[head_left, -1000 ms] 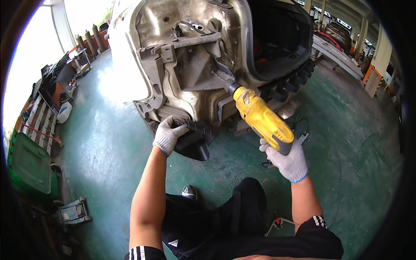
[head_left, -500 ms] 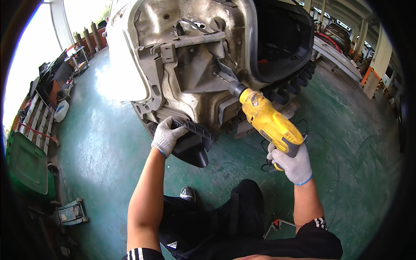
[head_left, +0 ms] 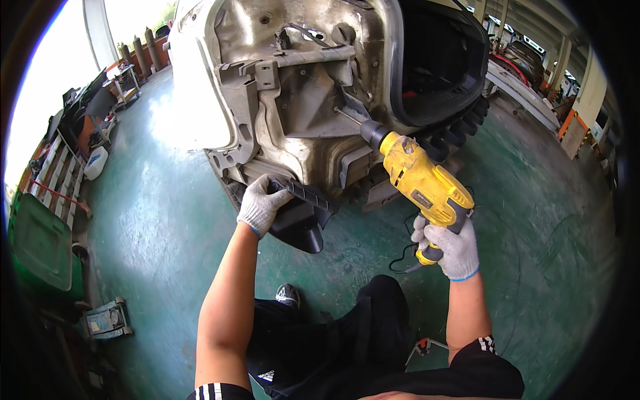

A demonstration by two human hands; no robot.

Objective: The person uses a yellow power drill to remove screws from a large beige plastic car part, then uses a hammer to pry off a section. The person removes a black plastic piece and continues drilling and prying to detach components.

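My gloved left hand (head_left: 260,207) is closed on a black plastic panel (head_left: 299,227) at the lower edge of a car's stripped rear corner. My gloved right hand (head_left: 450,247) grips the handle of a yellow corded drill (head_left: 427,180), its cord dangling below. The drill's thin bit (head_left: 352,119) points up-left, its tip at the dented, dirty metal recess (head_left: 310,107) of the bodywork; whether it touches cannot be told for certain. The dark open trunk (head_left: 437,60) is to the right of the recess, above a row of black plastic pieces.
A green bin (head_left: 41,247), racks of parts (head_left: 63,167) and gas cylinders (head_left: 140,57) line the left. A small wheeled device (head_left: 107,320) lies low left. A metal ramp (head_left: 523,97) and column (head_left: 583,100) stand right. A metal frame (head_left: 427,345) lies beside my legs.
The drill has shifted to the right, away from the recess, with more of its bit showing. My left hand stays on the black panel, with only slight movement.
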